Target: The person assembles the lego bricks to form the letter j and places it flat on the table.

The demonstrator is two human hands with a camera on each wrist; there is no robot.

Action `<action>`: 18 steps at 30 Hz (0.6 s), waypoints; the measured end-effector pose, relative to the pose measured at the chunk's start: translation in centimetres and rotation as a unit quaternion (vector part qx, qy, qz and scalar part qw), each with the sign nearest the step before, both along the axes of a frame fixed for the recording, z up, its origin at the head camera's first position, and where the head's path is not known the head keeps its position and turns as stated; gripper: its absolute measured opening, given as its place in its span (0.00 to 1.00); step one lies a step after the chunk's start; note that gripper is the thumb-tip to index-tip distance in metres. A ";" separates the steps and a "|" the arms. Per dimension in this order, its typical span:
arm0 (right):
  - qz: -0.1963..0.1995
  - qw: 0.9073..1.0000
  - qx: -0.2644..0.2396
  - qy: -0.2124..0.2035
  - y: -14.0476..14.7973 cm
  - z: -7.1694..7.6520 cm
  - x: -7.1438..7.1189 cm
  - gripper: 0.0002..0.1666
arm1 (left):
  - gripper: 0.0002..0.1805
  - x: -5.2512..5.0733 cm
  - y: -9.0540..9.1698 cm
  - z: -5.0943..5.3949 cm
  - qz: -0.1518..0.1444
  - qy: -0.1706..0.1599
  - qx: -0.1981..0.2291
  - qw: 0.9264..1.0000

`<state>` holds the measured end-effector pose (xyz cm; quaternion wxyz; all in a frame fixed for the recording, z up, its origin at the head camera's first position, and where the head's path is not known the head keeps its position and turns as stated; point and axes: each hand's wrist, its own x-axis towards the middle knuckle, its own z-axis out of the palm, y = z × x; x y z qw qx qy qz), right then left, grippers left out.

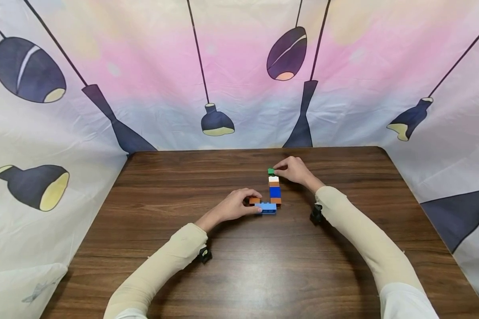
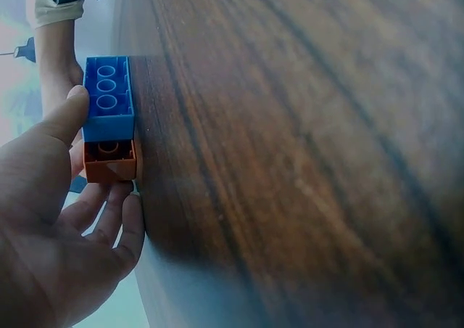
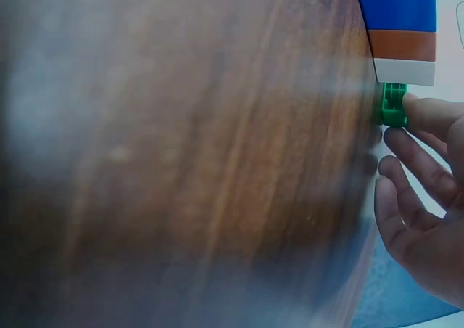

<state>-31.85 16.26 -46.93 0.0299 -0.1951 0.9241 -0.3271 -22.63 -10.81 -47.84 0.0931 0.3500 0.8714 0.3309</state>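
A small structure of toy building bricks lies on the table. My left hand [image 1: 236, 205] grips its near left corner, the thumb on a light blue brick [image 1: 268, 206] whose hollow underside faces the left wrist camera. An orange brick [image 2: 110, 170] joins the light blue one, close to the curled fingers. From the structure's right end a row runs away from me: another orange brick [image 1: 276, 200], dark blue [image 1: 275, 192], a thin orange one [image 3: 403, 45] and white [image 3: 404, 72]. At the far end, my right hand [image 1: 294, 170] pinches a small green brick [image 3: 394, 106] against or just beside the white one.
The brown wooden table [image 1: 303, 270] extends around the bricks, its far edge a little beyond the right hand. A cloth backdrop [image 1: 247, 66] printed with hanging lamps surrounds it. Dark wrist devices [image 1: 205, 254] sit under both sleeves.
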 end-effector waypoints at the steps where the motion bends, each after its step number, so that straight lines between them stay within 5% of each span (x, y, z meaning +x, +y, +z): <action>1: 0.000 1.000 -0.001 0.001 0.1 0.0 0.1 0.14 | 0.24 0.0 0.0 0.0 0.000 0.000 0.000 1.000; 18: 0.000 1.000 -0.004 0.004 0.1 -0.3 0.4 0.14 | 0.24 -0.3 -0.1 0.1 -0.001 -0.009 -0.003 1.000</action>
